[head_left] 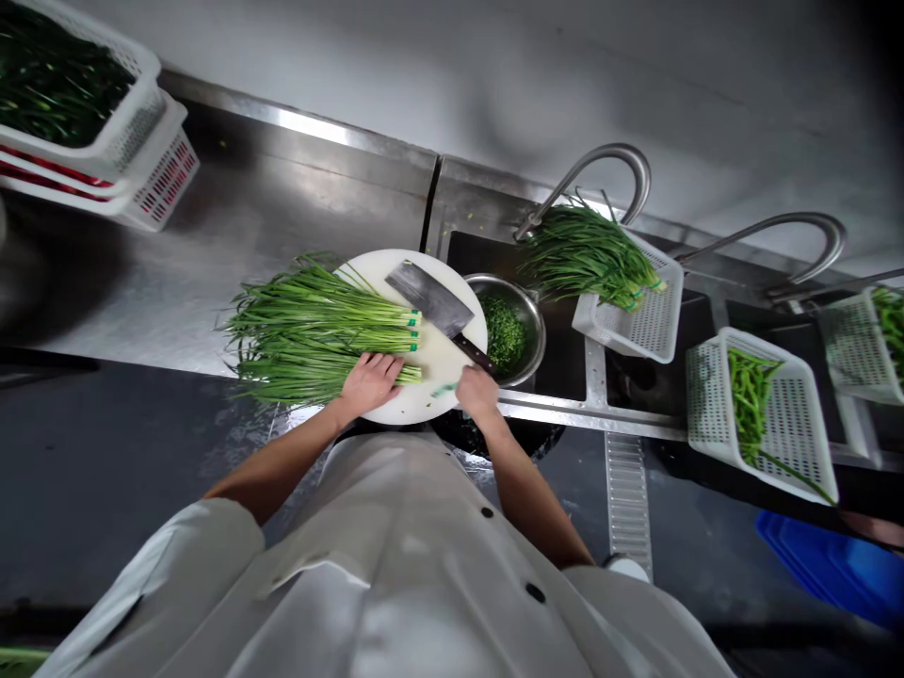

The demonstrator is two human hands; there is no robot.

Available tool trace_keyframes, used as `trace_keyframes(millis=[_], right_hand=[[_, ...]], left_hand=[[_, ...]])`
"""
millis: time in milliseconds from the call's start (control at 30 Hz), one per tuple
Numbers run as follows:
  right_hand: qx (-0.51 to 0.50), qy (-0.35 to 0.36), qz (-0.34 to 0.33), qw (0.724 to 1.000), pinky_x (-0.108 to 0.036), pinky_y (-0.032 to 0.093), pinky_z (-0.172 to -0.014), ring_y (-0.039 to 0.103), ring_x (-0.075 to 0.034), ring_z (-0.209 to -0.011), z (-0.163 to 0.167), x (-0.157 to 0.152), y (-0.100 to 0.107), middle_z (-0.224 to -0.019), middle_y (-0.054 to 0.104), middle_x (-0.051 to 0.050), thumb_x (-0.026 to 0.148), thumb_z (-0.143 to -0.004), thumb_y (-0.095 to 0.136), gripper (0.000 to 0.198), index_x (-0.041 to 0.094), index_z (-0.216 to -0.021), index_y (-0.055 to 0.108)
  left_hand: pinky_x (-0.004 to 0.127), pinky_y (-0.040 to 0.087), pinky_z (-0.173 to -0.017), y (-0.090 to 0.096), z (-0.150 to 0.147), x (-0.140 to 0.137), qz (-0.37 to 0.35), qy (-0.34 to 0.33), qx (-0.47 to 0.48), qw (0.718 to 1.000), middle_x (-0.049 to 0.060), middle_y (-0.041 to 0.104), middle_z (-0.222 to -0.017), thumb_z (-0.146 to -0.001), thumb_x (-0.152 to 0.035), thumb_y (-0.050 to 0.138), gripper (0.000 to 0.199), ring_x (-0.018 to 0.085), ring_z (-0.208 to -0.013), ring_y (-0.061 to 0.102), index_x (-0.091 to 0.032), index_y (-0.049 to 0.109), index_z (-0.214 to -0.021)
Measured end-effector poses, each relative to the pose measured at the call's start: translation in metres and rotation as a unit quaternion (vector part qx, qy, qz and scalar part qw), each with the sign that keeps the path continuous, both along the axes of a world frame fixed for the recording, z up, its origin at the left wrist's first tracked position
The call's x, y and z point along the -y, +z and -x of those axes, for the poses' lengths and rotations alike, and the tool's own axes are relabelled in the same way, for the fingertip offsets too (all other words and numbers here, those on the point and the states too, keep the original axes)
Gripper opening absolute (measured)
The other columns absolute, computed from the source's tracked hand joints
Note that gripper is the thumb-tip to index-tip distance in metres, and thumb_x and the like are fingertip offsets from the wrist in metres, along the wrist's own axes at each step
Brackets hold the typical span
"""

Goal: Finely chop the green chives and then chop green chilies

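At frame centre, the left hand point(371, 384), nearer, drapes its fingers over the lower chive bunch point(303, 379), which extends leftward, long axis roughly horizontal, off the white cutting board point(392, 412); the right hand point(478, 391) curls beside the cleaver point(434, 299), contents undeterminable.

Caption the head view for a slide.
Left hand on long green bundled stalks, right hand beside a broad, dark-handled metal cleaver lying on a round white cutting board.
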State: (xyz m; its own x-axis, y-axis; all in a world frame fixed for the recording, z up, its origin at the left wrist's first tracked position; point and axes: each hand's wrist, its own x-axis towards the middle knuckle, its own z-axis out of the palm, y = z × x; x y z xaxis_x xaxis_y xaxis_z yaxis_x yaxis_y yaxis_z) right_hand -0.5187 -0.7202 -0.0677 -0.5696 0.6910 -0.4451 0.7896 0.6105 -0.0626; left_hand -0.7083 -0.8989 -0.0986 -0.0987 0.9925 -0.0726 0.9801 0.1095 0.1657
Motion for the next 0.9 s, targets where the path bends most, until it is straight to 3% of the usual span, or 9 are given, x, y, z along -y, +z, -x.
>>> trace_keyframes(millis=[100, 167, 267, 367, 433, 500, 600, 733, 900], right_hand=[[-0.074, -0.042, -0.018, 0.996, -0.031, 0.052, -0.086, 0.070, -0.024, -0.101, -0.041, -0.013, 0.002, -0.104, 0.073, -0.015, 0.014, -0.091, 0.045, 0.024, 0.017, -0.086, 0.068], [-0.187, -0.056, 0.011, 0.981, -0.032, 0.053, -0.089, 0.069, -0.022, -0.101, -0.044, -0.020, 0.001, -0.100, 0.073, -0.012, 0.018, -0.086, 0.048, 0.016, 0.021, -0.075, 0.060], [-0.316, -0.113, 0.122, 0.934, -0.027, 0.054, -0.075, 0.070, -0.019, -0.086, -0.012, -0.017, -0.006, -0.084, 0.071, -0.004, 0.021, -0.078, 0.049, 0.009, 0.024, -0.071, 0.046], [-0.322, -0.157, 0.171, 0.918, -0.023, 0.048, -0.057, 0.066, -0.016, -0.063, 0.035, -0.006, -0.015, -0.067, 0.058, 0.004, 0.021, -0.078, 0.051, 0.010, 0.025, -0.075, 0.043], [-0.320, -0.101, 0.137, 0.932, -0.024, 0.049, -0.061, 0.064, -0.016, -0.063, 0.059, -0.001, -0.021, -0.069, 0.057, 0.004, 0.018, -0.081, 0.052, 0.007, 0.023, -0.085, 0.051], [-0.327, 0.015, 0.088, 0.941, -0.027, 0.052, -0.074, 0.066, -0.018, -0.076, 0.071, 0.002, -0.025, -0.081, 0.063, 0.000, 0.014, -0.085, 0.051, 0.019, 0.020, -0.102, 0.058], [-0.311, 0.152, 0.032, 0.938, -0.030, 0.051, -0.086, 0.064, -0.021, -0.094, 0.077, 0.004, -0.030, -0.103, 0.065, -0.008, 0.013, -0.091, 0.053, 0.029, 0.018, -0.118, 0.063], [-0.274, 0.187, -0.018, 0.943, -0.027, 0.049, -0.078, 0.060, -0.019, -0.090, 0.076, 0.006, -0.039, -0.107, 0.061, -0.010, 0.013, -0.097, 0.050, 0.024, 0.019, -0.109, 0.070], [-0.304, 0.187, -0.045, 0.933, -0.025, 0.046, -0.069, 0.057, -0.016, -0.080, 0.073, 0.007, -0.054, -0.109, 0.061, -0.008, 0.010, -0.097, 0.047, 0.029, 0.022, -0.104, 0.072]], left_hand=[[0.051, 0.039, -0.098, 0.002, 0.000, -0.004, 0.009, -0.006, 0.008, 1.000, 0.022, 0.066, -0.127, -0.101, -0.042, 0.040, 0.057, 0.036, -0.115, 0.058, -0.010, 0.058, -0.144], [0.051, 0.039, -0.099, 0.003, 0.000, -0.003, 0.013, -0.010, 0.015, 1.000, 0.022, 0.066, -0.130, -0.100, -0.043, 0.041, 0.058, 0.036, -0.116, 0.058, -0.011, 0.057, -0.145], [0.052, 0.038, -0.103, 0.008, -0.004, 0.003, 0.014, -0.010, 0.029, 0.999, 0.022, 0.064, -0.136, -0.098, -0.052, 0.046, 0.066, 0.037, -0.120, 0.057, -0.012, 0.053, -0.150], [0.050, 0.038, -0.106, 0.014, -0.007, 0.008, -0.010, 0.018, 0.048, 0.999, 0.023, 0.060, -0.142, -0.099, -0.053, 0.046, 0.070, 0.037, -0.125, 0.055, -0.009, 0.048, -0.153], [0.049, 0.040, -0.106, 0.019, -0.006, 0.005, -0.034, 0.058, 0.057, 0.996, 0.023, 0.059, -0.145, -0.102, -0.045, 0.041, 0.062, 0.035, -0.127, 0.054, -0.007, 0.049, -0.151], [0.048, 0.041, -0.105, 0.024, 0.000, -0.004, -0.052, 0.095, 0.058, 0.992, 0.021, 0.057, -0.148, -0.104, -0.036, 0.037, 0.054, 0.034, -0.128, 0.054, -0.008, 0.053, -0.147], [0.048, 0.042, -0.105, 0.030, 0.015, -0.026, -0.048, 0.094, 0.053, 0.993, 0.018, 0.057, -0.148, -0.101, -0.029, 0.044, 0.048, 0.034, -0.130, 0.051, -0.012, 0.055, -0.145], [0.049, 0.044, -0.099, 0.034, 0.033, -0.051, -0.002, 0.062, 0.046, 0.997, 0.017, 0.063, -0.136, -0.092, -0.029, 0.061, 0.049, 0.036, -0.126, 0.051, -0.015, 0.059, -0.139], [0.051, 0.042, -0.098, 0.035, 0.035, -0.063, 0.008, 0.065, 0.023, 0.998, 0.019, 0.063, -0.128, -0.088, -0.031, 0.066, 0.040, 0.037, -0.123, 0.051, -0.014, 0.067, -0.125]])
